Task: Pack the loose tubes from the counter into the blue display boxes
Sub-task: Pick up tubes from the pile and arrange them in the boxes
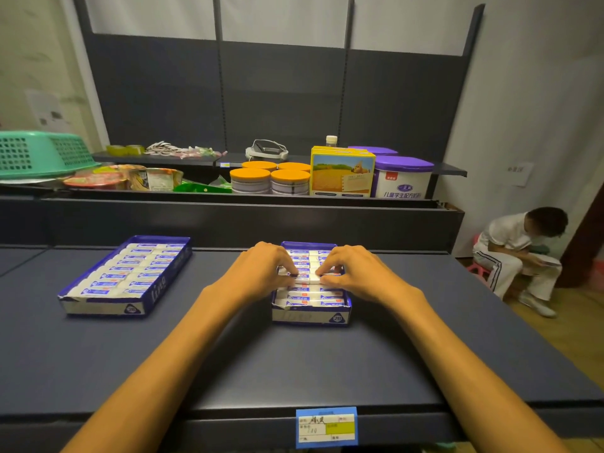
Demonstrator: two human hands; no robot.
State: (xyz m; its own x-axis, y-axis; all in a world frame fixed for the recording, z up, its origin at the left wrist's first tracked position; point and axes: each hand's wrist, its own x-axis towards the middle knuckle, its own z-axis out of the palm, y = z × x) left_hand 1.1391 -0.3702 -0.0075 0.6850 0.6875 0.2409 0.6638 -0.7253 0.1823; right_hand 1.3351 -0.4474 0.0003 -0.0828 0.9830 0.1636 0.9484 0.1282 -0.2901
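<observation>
Two blue display boxes stand on the dark counter. The left box point(163, 282) is filled with rows of white tubes point(108, 284) bearing blue labels. The right box point(310, 317) sits in front of me and also holds rows of the same tubes point(310, 300). Both my hands are over the right box. My left hand point(264, 273) pinches the left end of a white tube point(309, 278) lying across the middle row. My right hand point(356, 273) pinches its right end. I see no loose tubes on the counter.
A raised shelf behind the counter carries orange-lidded cans point(271, 179), a yellow carton point(341, 173), a purple-lidded tub point(403, 176), noodle cups and a green basket point(42, 153). A person point(516, 253) sits on a stool at the right. A blue price tag point(327, 426) hangs on the counter's front edge.
</observation>
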